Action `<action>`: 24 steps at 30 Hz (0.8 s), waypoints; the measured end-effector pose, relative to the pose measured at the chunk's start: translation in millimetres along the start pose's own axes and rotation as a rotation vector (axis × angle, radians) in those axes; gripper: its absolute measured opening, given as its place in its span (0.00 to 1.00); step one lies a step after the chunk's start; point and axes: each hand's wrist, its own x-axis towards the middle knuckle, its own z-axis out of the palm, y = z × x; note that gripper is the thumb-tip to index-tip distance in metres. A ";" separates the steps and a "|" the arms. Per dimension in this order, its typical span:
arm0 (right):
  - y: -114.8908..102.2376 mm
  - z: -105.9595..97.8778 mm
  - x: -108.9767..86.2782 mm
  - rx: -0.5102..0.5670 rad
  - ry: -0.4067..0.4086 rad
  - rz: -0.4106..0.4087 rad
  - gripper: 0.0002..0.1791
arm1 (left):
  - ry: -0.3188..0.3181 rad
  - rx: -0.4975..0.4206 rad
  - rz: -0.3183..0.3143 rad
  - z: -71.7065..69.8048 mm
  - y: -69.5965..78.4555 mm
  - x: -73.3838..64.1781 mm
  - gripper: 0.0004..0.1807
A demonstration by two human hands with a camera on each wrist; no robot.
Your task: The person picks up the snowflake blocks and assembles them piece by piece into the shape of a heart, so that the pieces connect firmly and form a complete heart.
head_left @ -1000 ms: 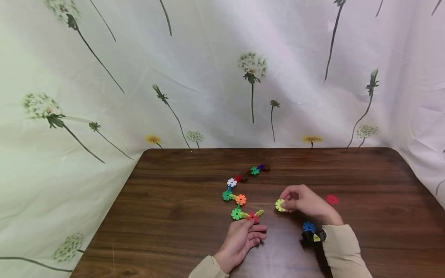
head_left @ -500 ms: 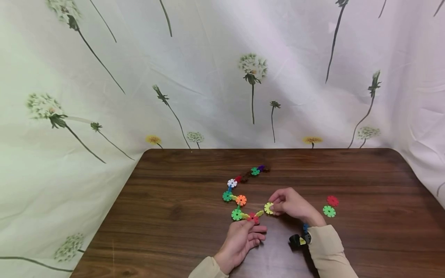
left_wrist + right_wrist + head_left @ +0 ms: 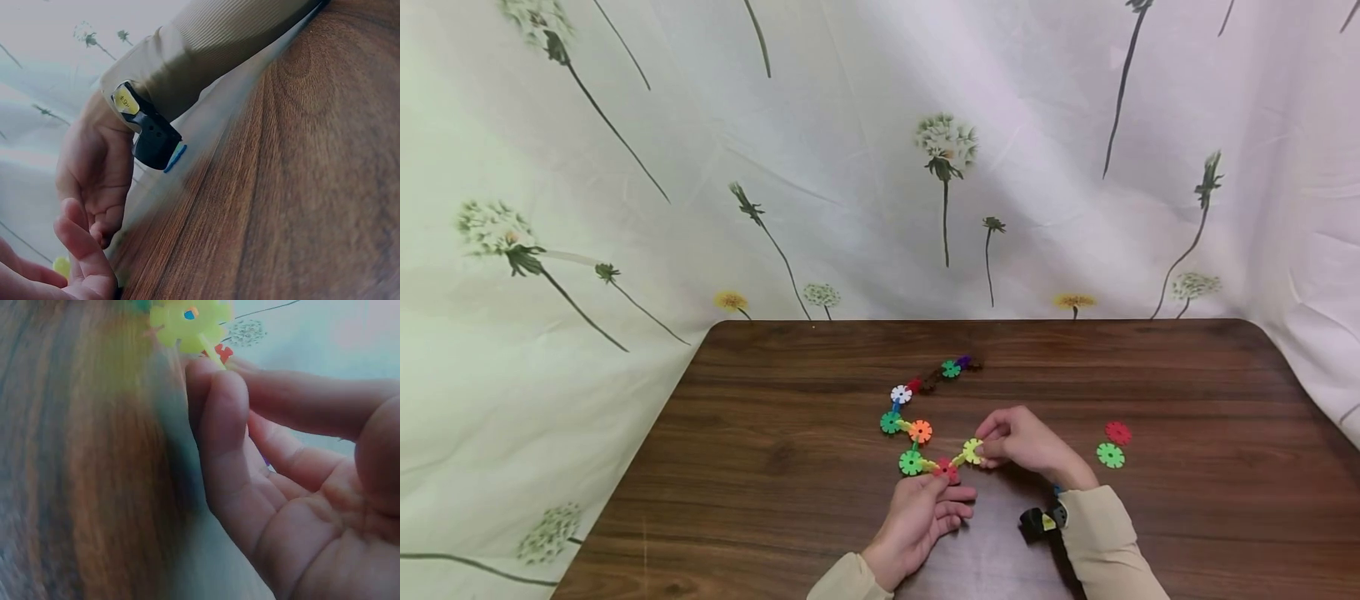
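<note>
A winding chain of notched plastic interlocking discs [image 3: 911, 462] lies on the table, flat ones alternating with ones on edge. My left hand [image 3: 919, 525] pinches the red disc [image 3: 945, 471] near the chain's front end; its other fingers stretch out to the right. From that red disc an edge-on yellow disc [image 3: 958, 460] sticks out. My right hand [image 3: 1030, 443] pinches another yellow disc [image 3: 972, 451], which meets that end piece. In the right wrist view the pinched disc [image 3: 212, 351] shows edge-on against a yellow disc [image 3: 187, 326]. How deep their slots engage cannot be seen.
A loose red disc [image 3: 1117, 432] and a loose green disc [image 3: 1110, 456] lie right of my right hand. A blue disc [image 3: 1057, 490] is mostly hidden behind the right wrist and its black camera [image 3: 1036, 523]. A flower-printed cloth [image 3: 865, 167] hangs behind the table.
My right hand has moved left with its yellow disc until it meets the chain's end. The loose green disc has come into view from behind the right arm. My left hand stays put.
</note>
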 end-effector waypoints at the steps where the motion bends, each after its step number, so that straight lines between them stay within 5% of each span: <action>1: -0.1 0.5 -0.2 0.006 0.000 0.004 0.11 | 0.001 0.002 -0.001 0.0 -0.1 0.3 0.16; 24: 1.7 5.2 1.6 0.055 0.042 0.037 0.10 | -0.002 0.036 0.016 -3.1 1.3 1.9 0.14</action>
